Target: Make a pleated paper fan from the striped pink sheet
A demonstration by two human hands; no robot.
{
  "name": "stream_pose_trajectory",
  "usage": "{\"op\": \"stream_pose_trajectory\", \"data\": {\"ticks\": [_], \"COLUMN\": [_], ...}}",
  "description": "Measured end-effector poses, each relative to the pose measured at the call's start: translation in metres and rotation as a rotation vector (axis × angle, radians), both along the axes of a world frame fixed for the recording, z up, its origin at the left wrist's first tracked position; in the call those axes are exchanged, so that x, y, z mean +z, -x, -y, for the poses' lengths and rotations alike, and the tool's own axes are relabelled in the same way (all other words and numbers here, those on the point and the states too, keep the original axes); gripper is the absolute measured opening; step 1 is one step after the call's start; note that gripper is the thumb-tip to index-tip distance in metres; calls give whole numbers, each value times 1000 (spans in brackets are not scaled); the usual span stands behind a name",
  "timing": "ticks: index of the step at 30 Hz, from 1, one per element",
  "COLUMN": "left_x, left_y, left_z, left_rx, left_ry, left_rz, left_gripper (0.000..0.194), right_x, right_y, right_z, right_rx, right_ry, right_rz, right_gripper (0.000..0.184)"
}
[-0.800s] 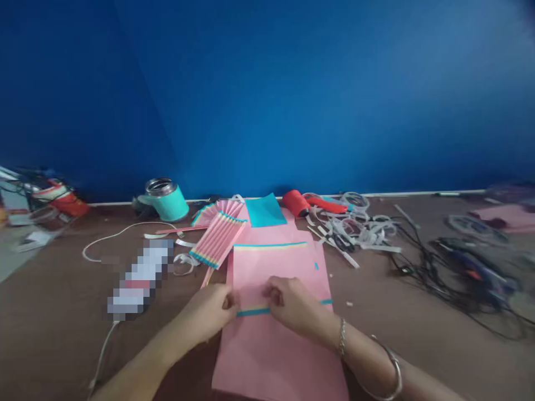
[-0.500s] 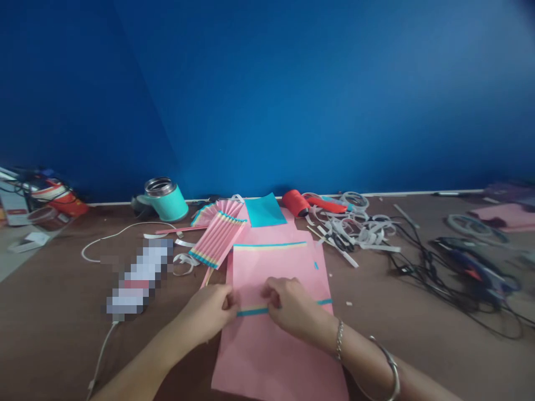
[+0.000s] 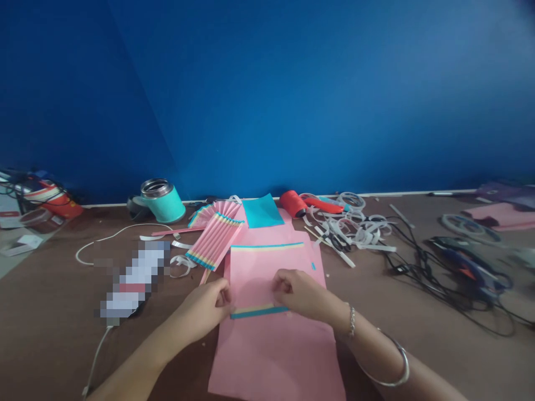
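Observation:
A pink paper sheet (image 3: 267, 267) with a teal and yellow stripe along its far and near edges lies on a larger pink sheet (image 3: 276, 356) on the brown floor. My left hand (image 3: 204, 309) pinches the striped sheet's near left corner, fingers closed on it. My right hand (image 3: 305, 295) presses down on the near right part of the same sheet, fingers curled over the stripe. A folded pink paper fan (image 3: 213, 239) with teal-yellow ends lies just beyond my left hand.
A teal tin (image 3: 161, 199), a teal paper square (image 3: 262, 211) and a red spool (image 3: 293, 203) stand near the blue wall. White strips and scissors (image 3: 351, 228) lie right of the paper. Black cables and a glue gun (image 3: 463, 262) spread far right. A white cable (image 3: 108, 236) runs on the left.
My right hand has moved a little to the right along the near striped edge, uncovering more of the stripe. My left hand stays at the left corner. The view shifted slightly.

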State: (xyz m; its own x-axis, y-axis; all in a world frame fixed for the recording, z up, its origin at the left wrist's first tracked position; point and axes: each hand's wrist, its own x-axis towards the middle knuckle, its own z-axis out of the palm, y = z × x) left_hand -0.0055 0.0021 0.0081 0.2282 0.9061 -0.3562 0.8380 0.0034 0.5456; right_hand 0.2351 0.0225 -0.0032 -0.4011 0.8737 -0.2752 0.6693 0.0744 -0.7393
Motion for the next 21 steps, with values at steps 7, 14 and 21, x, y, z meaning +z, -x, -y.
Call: {"op": "stream_pose_trajectory", "data": {"ticks": [7, 14, 21], "left_x": [-5, -33, -44], "left_y": [-17, -48, -50], "left_z": [17, 38, 40], "left_rx": [-160, -519, -588], "left_ry": [-528, -631, -782], "left_rz": [39, -68, -207], "left_gripper": [23, 34, 32], "right_x": [-6, -6, -8], "right_y": [-5, -1, 3], "right_z": [-3, 0, 4], "right_rx": [-10, -23, -34], "right_ry": [-28, -55, -54], "right_rz": [-37, -25, -11], "right_gripper": [22, 25, 26]}}
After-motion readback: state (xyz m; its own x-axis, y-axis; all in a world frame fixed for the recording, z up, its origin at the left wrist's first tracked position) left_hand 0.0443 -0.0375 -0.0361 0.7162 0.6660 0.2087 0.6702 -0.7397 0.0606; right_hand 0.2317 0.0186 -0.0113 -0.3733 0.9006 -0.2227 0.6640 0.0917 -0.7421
